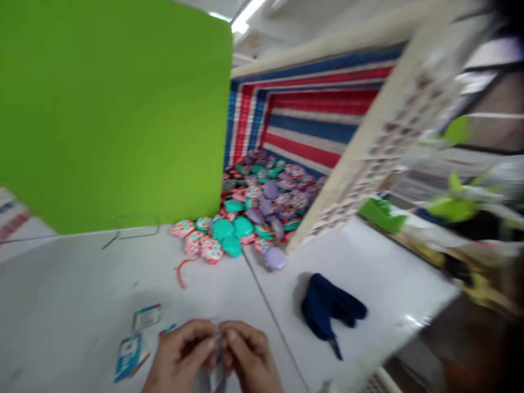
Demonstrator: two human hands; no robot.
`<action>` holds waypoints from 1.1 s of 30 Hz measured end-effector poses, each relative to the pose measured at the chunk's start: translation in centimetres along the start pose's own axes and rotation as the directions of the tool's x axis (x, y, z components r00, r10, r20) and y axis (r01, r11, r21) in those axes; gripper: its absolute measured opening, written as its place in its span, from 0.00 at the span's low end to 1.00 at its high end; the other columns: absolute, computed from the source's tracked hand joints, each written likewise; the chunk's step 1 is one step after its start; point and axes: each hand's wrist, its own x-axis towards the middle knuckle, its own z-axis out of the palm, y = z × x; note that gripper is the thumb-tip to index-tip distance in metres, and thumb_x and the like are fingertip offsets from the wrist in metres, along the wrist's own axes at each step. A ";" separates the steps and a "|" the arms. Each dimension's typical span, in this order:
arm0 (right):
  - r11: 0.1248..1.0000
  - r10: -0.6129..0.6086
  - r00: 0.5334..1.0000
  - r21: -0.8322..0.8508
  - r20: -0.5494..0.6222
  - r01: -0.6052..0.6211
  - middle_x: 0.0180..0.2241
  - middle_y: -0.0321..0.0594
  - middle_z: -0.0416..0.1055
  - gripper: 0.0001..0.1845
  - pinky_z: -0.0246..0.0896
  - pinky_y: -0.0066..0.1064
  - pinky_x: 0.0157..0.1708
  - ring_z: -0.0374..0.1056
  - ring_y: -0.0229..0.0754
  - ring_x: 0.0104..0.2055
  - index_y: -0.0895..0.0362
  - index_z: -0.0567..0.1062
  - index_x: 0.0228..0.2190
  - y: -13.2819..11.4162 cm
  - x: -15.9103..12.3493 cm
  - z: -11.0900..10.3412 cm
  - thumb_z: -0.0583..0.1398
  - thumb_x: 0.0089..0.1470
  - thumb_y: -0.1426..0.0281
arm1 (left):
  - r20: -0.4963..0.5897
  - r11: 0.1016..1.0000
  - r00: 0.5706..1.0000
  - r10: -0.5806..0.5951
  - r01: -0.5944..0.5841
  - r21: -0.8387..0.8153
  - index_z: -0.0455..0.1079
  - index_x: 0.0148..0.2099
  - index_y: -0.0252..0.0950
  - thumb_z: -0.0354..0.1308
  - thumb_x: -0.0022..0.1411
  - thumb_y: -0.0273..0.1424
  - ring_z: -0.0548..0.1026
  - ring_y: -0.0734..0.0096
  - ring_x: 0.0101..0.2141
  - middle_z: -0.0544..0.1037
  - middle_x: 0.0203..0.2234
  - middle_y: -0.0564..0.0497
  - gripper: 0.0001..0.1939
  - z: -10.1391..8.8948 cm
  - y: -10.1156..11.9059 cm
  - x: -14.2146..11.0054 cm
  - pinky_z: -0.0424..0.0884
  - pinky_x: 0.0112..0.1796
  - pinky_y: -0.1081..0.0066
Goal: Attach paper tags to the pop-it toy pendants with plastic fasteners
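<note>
Narrow strip between left grip and right grip

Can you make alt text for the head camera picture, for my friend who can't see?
A left hand and right hand hold a small, blurry item over a white table. Beyond them, teal, purple and patterned pieces spill from a crate with a striped lining; a green panel stands left, dark blue cloth lies right.

A bright green panel fills ten o'clock, a bent wire lying near nine. A pale crate with a striped lining (red, white and blue) sits at one o'clock; navy cloth lies at five, a ceiling light glows at twelve.
</note>
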 end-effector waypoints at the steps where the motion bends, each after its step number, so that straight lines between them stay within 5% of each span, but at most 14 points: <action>1: 0.997 0.043 0.999 0.057 0.018 -0.044 0.12 0.31 0.61 0.17 0.48 0.20 0.14 0.52 0.28 0.14 0.59 0.78 0.26 -0.1 -0.1 -0.1 0.63 0.41 0.57 | 0.025 0.999 0.999 -0.030 0.030 -0.028 0.70 0.28 0.34 0.56 0.48 0.37 0.68 0.72 0.19 0.71 0.15 0.53 0.11 -0.2 0.1 -0.1 0.66 0.23 0.75; 10: 0.957 0.228 0.973 0.175 0.036 -0.231 0.12 0.26 0.52 0.14 0.44 0.19 0.14 0.47 0.27 0.15 0.58 0.76 0.26 0.2 -1.2 -0.2 0.63 0.42 0.60 | 0.056 0.982 0.988 -0.144 0.150 -0.118 0.66 0.27 0.31 0.52 0.53 0.34 0.62 0.79 0.15 0.65 0.12 0.56 0.10 0.8 -0.4 -0.6 0.59 0.18 0.79; 20: 0.964 0.235 0.968 0.110 0.083 -0.243 0.12 0.26 0.49 0.11 0.40 0.20 0.14 0.44 0.27 0.15 0.56 0.77 0.26 0.4 -1.2 -0.1 0.62 0.44 0.60 | 0.088 0.947 0.964 -0.250 0.263 -0.187 0.65 0.25 0.31 0.53 0.51 0.35 0.56 0.82 0.10 0.61 0.08 0.59 0.11 0.9 -1.0 -0.8 0.52 0.12 0.80; 33: 0.967 0.245 0.960 0.032 0.136 -0.251 0.14 0.28 0.53 0.11 0.41 0.23 0.15 0.43 0.29 0.15 0.55 0.76 0.29 0.5 -1.0 -0.6 0.60 0.47 0.61 | 0.094 0.914 0.962 -0.254 0.271 -0.300 0.64 0.24 0.31 0.56 0.48 0.34 0.57 0.83 0.11 0.62 0.10 0.58 0.11 0.9 -1.1 -0.5 0.51 0.13 0.80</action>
